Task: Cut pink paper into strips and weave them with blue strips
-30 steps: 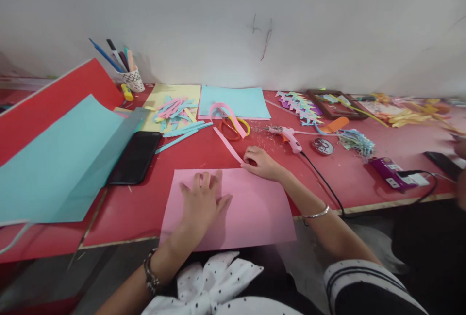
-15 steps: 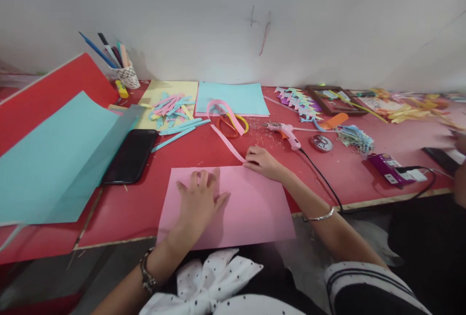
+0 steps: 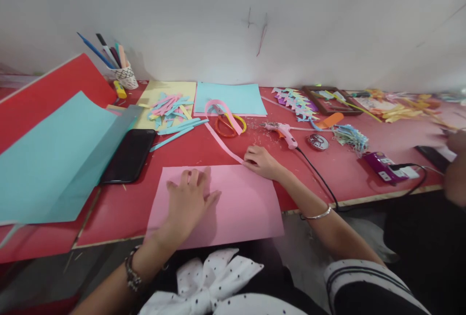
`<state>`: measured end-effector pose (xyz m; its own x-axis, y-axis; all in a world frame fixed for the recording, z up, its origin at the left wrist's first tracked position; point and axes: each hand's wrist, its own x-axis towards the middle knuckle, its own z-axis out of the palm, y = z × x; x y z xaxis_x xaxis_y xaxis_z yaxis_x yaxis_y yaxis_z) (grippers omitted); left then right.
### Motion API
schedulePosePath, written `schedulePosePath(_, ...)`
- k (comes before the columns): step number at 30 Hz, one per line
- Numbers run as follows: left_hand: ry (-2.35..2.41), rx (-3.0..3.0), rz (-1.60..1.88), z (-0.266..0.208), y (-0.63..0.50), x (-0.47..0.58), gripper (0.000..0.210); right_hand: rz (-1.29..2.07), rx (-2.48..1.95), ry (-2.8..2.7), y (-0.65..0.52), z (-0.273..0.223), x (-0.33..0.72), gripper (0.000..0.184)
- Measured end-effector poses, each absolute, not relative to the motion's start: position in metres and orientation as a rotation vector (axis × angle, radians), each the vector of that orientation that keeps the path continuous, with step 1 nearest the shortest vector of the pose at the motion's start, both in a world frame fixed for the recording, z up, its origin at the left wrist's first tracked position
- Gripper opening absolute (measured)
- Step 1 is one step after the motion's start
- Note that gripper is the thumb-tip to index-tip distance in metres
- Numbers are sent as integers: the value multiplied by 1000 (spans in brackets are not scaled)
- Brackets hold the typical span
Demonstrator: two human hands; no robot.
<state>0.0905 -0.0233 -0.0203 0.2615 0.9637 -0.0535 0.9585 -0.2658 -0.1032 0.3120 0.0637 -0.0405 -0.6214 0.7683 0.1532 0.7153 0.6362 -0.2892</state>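
Note:
My left hand (image 3: 187, 198) lies spread on a pink sheet of paper (image 3: 240, 208) at the table's front edge. At that sheet's far edge my right hand (image 3: 262, 162) is closed, its fingertips pinching the end of a thin pink paper strip (image 3: 224, 146). This strip curves away to the back left, toward scissors (image 3: 226, 134) with red and yellow handles. Another pink strip (image 3: 227, 108) loops over the scissors. Whether the pinched strip still joins the sheet is hidden by my right fingers.
Left are a black phone (image 3: 129, 156), large blue paper (image 3: 47, 159) and a pen cup (image 3: 125, 76). Cut strips (image 3: 173, 108) lie behind. To the right are a corded pink glue gun (image 3: 286, 133) and a purple power strip (image 3: 384, 167). Another person's hand (image 3: 455, 169) shows far right.
The pink sheet and my left hand have shifted slightly left. The pinched strip reaches a little farther back toward the scissors. My right hand keeps its pinch.

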Motion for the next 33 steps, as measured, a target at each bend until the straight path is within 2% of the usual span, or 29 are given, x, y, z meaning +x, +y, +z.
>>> schedulePosePath(4, -1730, -2556, 245, -11, -19, 80, 47, 230, -1233, -2661, 57, -38, 297, 26)
schedulePosePath(9, -1412, -2802, 126, -21, -10, 87, 46, 174, -1243, -2753, 55, -33, 284, 22)
schedulePosePath(16, -1426, -2894, -132, -48, -8, 84, 54, 135, -1247, -2775, 60, -36, 296, 25)
schedulePosePath(33, -1492, -2944, -102, -44, -10, 82, 56, 319, -1205, -2733, 72, -36, 296, 28)
